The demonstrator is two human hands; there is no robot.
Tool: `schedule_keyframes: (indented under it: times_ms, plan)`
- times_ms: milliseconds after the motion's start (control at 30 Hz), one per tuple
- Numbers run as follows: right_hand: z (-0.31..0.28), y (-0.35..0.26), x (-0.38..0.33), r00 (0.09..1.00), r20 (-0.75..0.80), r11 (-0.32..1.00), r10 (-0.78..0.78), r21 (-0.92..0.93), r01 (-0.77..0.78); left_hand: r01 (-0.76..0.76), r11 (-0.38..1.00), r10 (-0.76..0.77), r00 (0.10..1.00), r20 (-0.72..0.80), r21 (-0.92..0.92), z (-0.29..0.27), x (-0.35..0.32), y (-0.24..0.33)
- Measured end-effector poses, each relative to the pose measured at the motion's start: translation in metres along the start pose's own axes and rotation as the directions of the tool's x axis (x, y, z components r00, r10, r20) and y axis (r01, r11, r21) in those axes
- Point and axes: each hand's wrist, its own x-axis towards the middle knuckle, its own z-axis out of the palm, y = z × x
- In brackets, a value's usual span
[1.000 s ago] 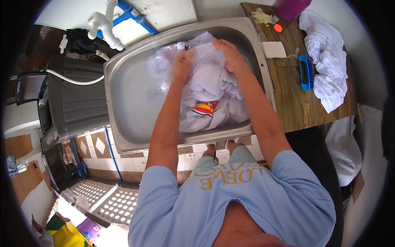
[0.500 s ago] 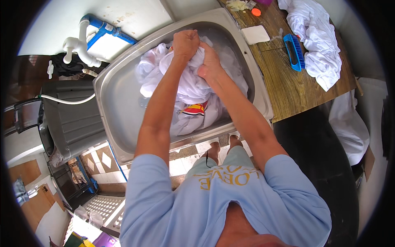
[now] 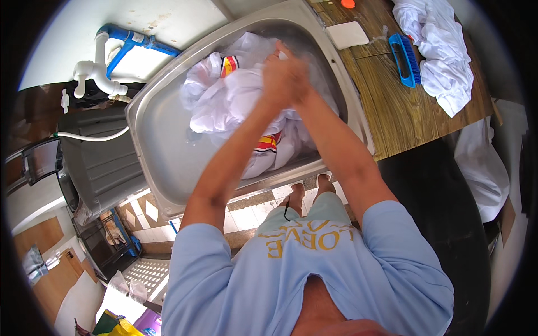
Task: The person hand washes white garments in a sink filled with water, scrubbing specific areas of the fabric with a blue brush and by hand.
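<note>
Wet white cloth garments with red, yellow and black striped patches lie heaped in shallow water in a metal sink. Above the heap's far right part, my hands are pressed together, both blurred by motion. My left hand is closed, its fingers against the right one. My right hand is closed too, wrapped close to the left. A bit of white fabric shows between their fingertips; the rest of what they grip is hidden by the hands.
On the wooden counter to the right lie a blue scrubbing brush, a white square slab, an orange cap and bunched white cloth. A white tap with blue pipe is left of the sink, above a grey ridged plastic surface.
My hands have moved right and nearer, and are now pressed together. A striped patch on the far left of the heap is now uncovered. The view has shifted slightly.
</note>
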Motion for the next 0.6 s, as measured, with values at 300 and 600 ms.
schedule_keyframes:
  times_ms: [300,600]
  plan:
    - [0.062,-0.012,-0.001,0.937,-0.316,0.98,0.15,0.175,-0.097,0.041,0.998,-0.048,0.989,-0.141,-0.048,-0.007,0.0,0.007]
    - [0.014,0.01,0.009,0.951,-0.306,0.999,0.039,0.009,-0.039,0.041,0.998,-0.045,0.994,-0.096,-0.048,0.0,-0.021,0.006]
